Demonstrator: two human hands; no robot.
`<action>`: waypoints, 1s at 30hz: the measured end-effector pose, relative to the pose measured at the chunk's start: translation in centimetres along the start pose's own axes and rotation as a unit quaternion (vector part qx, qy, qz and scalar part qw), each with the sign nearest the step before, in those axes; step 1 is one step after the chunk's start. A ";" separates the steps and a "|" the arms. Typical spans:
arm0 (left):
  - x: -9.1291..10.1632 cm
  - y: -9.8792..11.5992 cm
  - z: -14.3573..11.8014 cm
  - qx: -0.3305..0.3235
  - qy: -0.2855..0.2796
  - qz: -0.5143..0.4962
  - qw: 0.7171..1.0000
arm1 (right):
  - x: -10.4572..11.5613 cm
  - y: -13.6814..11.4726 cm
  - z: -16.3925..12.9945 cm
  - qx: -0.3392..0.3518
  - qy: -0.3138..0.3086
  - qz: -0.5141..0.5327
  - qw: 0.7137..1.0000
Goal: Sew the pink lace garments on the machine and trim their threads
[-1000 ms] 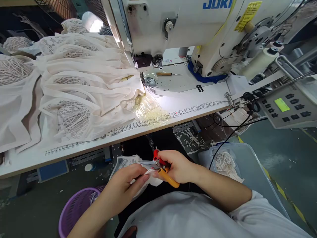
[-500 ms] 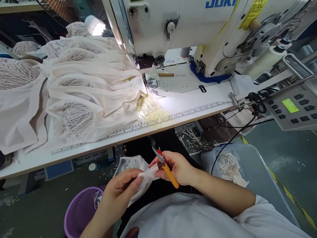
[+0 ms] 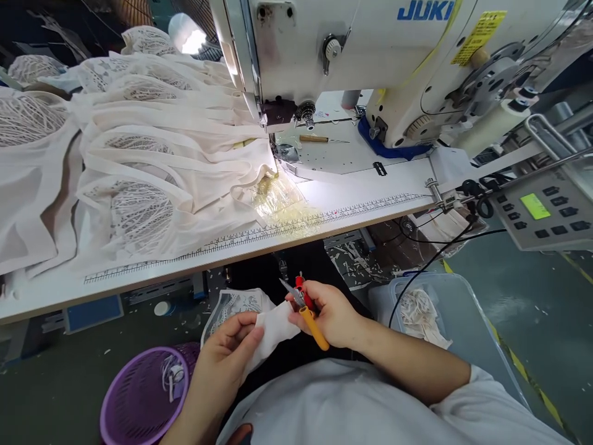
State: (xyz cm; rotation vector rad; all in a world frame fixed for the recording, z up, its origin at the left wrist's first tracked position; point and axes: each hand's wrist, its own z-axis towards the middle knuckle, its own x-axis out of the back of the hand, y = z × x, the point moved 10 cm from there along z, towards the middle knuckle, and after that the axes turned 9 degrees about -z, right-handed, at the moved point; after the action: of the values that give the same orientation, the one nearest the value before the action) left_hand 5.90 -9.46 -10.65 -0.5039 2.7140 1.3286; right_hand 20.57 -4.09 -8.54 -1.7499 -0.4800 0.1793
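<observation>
Garment stack (image 3: 120, 154): pale lace-panelled pieces overlapping on the worktop (image 3: 352, 185), well up and left of both grips.
Purple basket (image 3: 139, 395): on the floor, just left of and below the left grip; a few scraps lie inside.
Left hand (image 3: 227, 352): grip pinched shut on the white fabric piece (image 3: 273, 327), thumb on top, fingers beneath; held over the lap, below the worktop edge.
White fabric piece: spans between the two grips, its right edge touching the right-hand fingers; a lace part (image 3: 236, 304) hangs behind it, just above the left grip.
Thread snips (image 3: 306, 309): orange handle, red part near the pivot, metal tips pointing up and left; blades lie at the top right edge of the fabric piece. Whether the blades bite the cloth: cannot tell.
Right hand (image 3: 331, 315): grip closed round the thread snips, handle sticking out down toward the lap; just right of the left grip, nearly touching it across the fabric.
Sewing machine (image 3: 370, 55): white, blue lettering, on the worktop well above both grips; needle area lit.
Clear bin (image 3: 463, 321): on the floor, right of the right grip, with pale fabric scraps (image 3: 419, 312) inside.
Control panel (image 3: 542, 210): green screen and dark buttons, far up and right of the right grip.
</observation>
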 end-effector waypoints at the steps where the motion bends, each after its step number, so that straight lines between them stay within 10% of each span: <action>1: 0.0 -0.2 0.1 0.002 -0.003 -0.010 1.000 | 0.0 0.1 0.0 0.001 0.001 -0.005 1.000; 30: -0.2 0.1 2.1 -0.055 -0.025 -0.010 0.998 | -0.1 1.4 0.8 -0.036 -0.014 0.043 0.998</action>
State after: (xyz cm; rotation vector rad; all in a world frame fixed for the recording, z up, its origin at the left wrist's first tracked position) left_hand 5.94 -7.74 -11.83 -0.4981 2.6001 1.4719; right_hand 20.53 -3.61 -10.12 -1.8410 -0.4373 0.2510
